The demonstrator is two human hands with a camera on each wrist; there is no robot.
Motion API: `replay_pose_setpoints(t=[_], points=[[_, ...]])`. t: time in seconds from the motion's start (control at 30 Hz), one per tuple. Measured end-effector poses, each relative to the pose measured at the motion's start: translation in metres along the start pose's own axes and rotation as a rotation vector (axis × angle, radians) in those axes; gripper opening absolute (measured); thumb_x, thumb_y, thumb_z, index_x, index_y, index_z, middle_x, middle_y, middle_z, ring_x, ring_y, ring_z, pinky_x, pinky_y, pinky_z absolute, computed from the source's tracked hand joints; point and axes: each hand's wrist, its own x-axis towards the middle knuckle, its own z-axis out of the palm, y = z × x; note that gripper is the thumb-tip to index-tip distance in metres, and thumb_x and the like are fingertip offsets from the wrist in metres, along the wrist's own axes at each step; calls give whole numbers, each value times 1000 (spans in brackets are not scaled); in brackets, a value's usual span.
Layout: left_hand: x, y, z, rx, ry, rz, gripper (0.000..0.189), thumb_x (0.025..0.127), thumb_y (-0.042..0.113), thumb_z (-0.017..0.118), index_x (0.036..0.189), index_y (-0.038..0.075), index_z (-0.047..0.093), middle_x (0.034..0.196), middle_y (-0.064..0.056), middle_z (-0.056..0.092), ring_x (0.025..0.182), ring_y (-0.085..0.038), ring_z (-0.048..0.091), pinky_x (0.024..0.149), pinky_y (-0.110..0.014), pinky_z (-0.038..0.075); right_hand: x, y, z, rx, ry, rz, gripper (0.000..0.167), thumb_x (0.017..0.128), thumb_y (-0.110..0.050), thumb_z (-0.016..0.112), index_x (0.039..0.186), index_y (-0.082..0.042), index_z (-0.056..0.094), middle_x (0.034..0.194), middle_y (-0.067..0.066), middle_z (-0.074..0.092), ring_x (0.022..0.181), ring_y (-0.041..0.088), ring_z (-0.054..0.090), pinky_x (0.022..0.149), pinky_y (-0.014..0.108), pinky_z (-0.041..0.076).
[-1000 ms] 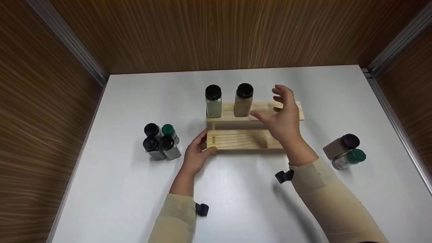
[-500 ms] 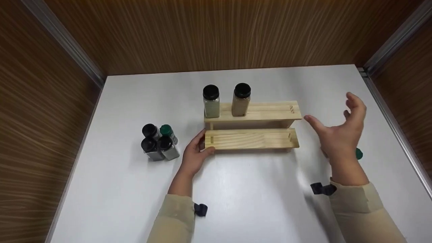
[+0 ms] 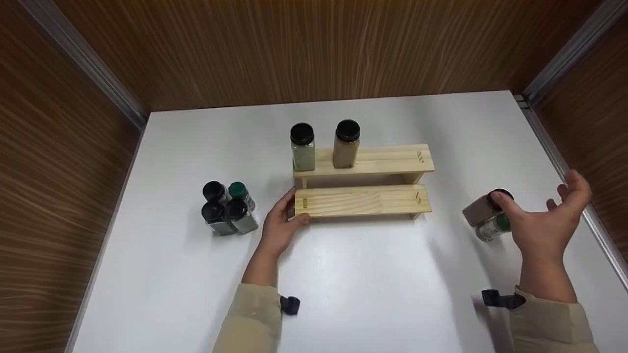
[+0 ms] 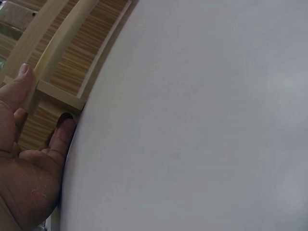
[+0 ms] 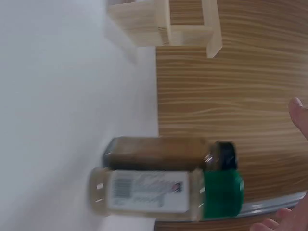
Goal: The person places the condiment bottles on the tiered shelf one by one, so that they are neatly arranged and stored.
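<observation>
A two-tier wooden spice rack [image 3: 363, 200] stands on the white table. My left hand [image 3: 277, 230] holds its lower tier at the left end, thumb at the front edge. In the left wrist view that thumb lies against the wood, with fingers lower down. On the upper tier stand a black-capped jar of pale green seasoning [image 3: 303, 154] and a black-capped jar of brown spice [image 3: 346, 149]. My right hand [image 3: 547, 230], fingers spread and holding nothing, is beside a black-capped brown spice jar [image 3: 480, 211] and a green-capped spice jar [image 5: 149, 192], whose label faces the wrist camera.
Several more jars stand close together left of the rack, among them a green-capped jar [image 3: 239, 191] and a black-capped jar [image 3: 243, 218]. Brown wood-grain panels [image 3: 319, 54] enclose the white table [image 3: 373, 284] at the back and sides.
My right hand has moved from above the upper tier, right and towards me, to the two jars at the right. My left hand stays on the rack. The view has shifted slightly.
</observation>
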Motion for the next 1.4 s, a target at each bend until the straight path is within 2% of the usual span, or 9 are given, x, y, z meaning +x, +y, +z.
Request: replay_pose_setpoints(t=[0.2, 0.47, 0.63, 0.83, 0.97, 1.1, 1.2, 1.3, 1.4], points=[[0, -2, 0, 23, -10, -16, 79, 94, -5, 77, 163, 2, 39, 144, -24, 56, 123, -31, 61, 88, -26, 58, -7, 26, -8, 30, -49, 143, 112, 81, -10, 92, 165, -26, 20, 169, -5, 24, 151, 11, 25, 122, 27, 26], [0, -1, 0, 30, 12, -14, 80, 92, -7, 78, 162, 2, 40, 143, -24, 57, 120, -30, 62, 87, -26, 58, -22, 59, -7, 58, -109, 266, 114, 82, -7, 91, 165, -29, 18, 166, 2, 26, 150, 25, 30, 121, 42, 35], [1, -2, 1, 22, 3, 0, 80, 92, -6, 78, 162, 2, 40, 144, -24, 57, 122, -31, 61, 87, -26, 58, -28, 70, -6, 40, -166, 322, 116, 83, -5, 89, 167, -32, 14, 165, 5, 28, 148, 29, 37, 116, 38, 42], [1, -3, 0, 23, 0, 7, 79, 93, -6, 77, 162, 1, 40, 144, -25, 57, 121, -31, 61, 87, -24, 57, -32, 76, -3, 4, -225, 305, 113, 87, -2, 85, 168, -30, 11, 166, 16, 26, 149, 36, 42, 90, 13, 50], [0, -3, 0, 24, 1, 2, 78, 94, -6, 77, 162, 1, 39, 143, -25, 57, 121, -32, 61, 88, -24, 57, -34, 79, 0, -7, -228, 243, 104, 90, 4, 80, 169, -23, 18, 161, 17, 33, 146, 41, 45, 103, 24, 51], [0, -3, 0, 32, 2, -11, 78, 94, -3, 78, 162, 3, 40, 145, -23, 56, 125, -33, 60, 89, -25, 57, -36, 83, 5, -18, -186, 152, 85, 90, 8, 77, 161, -14, 38, 143, 0, 47, 140, 33, 52, 112, 38, 48], [0, -3, -1, 40, 6, -17, 78, 94, -1, 78, 162, 4, 41, 146, -22, 56, 127, -33, 59, 91, -25, 56, -36, 86, 7, -37, -158, 109, 71, 91, 6, 76, 154, -13, 49, 134, -12, 51, 132, 21, 55, 109, 31, 50], [0, -4, -1, 47, 10, -17, 78, 94, 0, 79, 162, 5, 41, 147, -22, 56, 127, -32, 59, 91, -24, 55, -35, 89, 7, -52, -149, 104, 63, 93, 5, 73, 150, -12, 54, 133, -12, 55, 125, 14, 57, 102, 25, 51], [0, -4, -1, 44, 9, -15, 79, 94, 0, 79, 162, 4, 41, 148, -22, 56, 127, -32, 59, 91, -24, 56, -35, 88, 8, -61, -145, 111, 62, 93, 5, 73, 150, -10, 55, 137, -4, 58, 127, 15, 58, 105, 27, 50]])
